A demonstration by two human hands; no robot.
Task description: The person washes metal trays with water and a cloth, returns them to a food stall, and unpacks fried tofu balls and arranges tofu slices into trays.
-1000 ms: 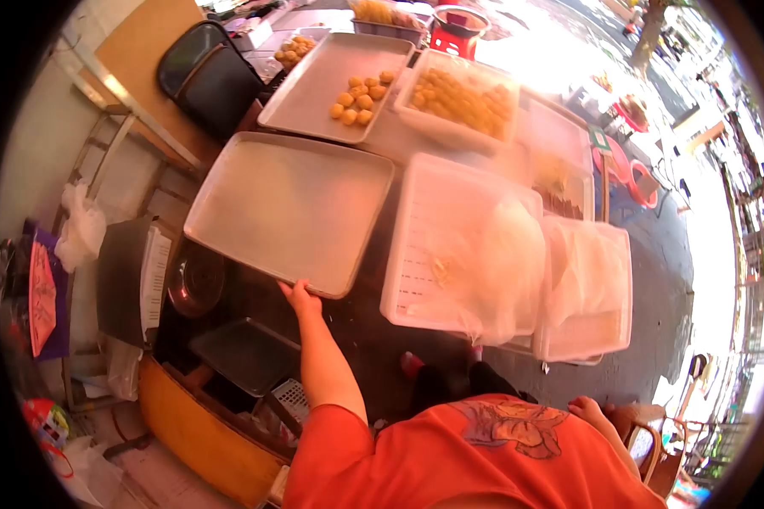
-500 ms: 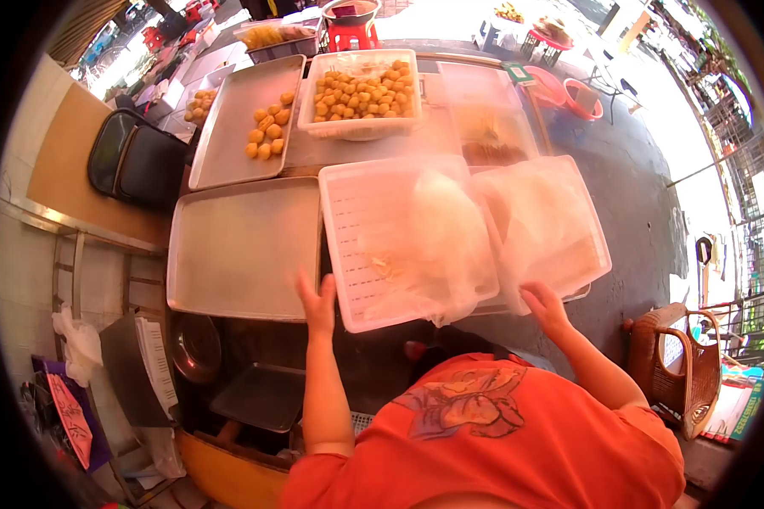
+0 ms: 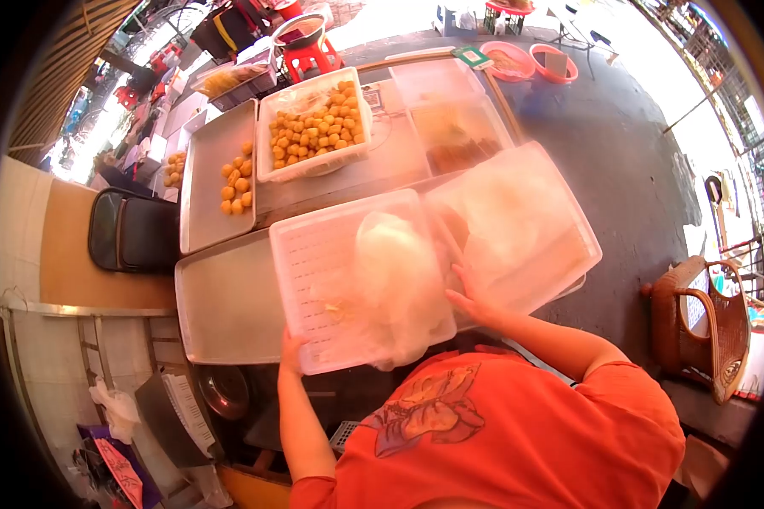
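A shallow translucent plastic tray (image 3: 306,271) with rows of small dark marks carries a crumpled clear plastic bag (image 3: 390,271) and a few pale crumbs. My left hand (image 3: 291,349) grips its lower left edge, fingers partly hidden by the rim. At the opposite edge is my right hand (image 3: 477,303), thumb and index finger apart against the side, other fingers hard to see. The tray overlaps a bare metal baking tray (image 3: 225,305) on its left. A second translucent tray (image 3: 560,229) with clear plastic film lies to the right, partly under my right hand.
Beyond stand a white tub of golden balls (image 3: 314,127) and a metal tray (image 3: 216,144) with several more balls. A clear-lidded box (image 3: 458,127) sits at the table's far right. A black chair (image 3: 140,229) is left; a wicker chair (image 3: 696,327) stands right.
Both hands have come onto the plastic tray's edges. The tray has shifted left, over part of the bare metal tray, uncovering more of the second tray. The view has turned.
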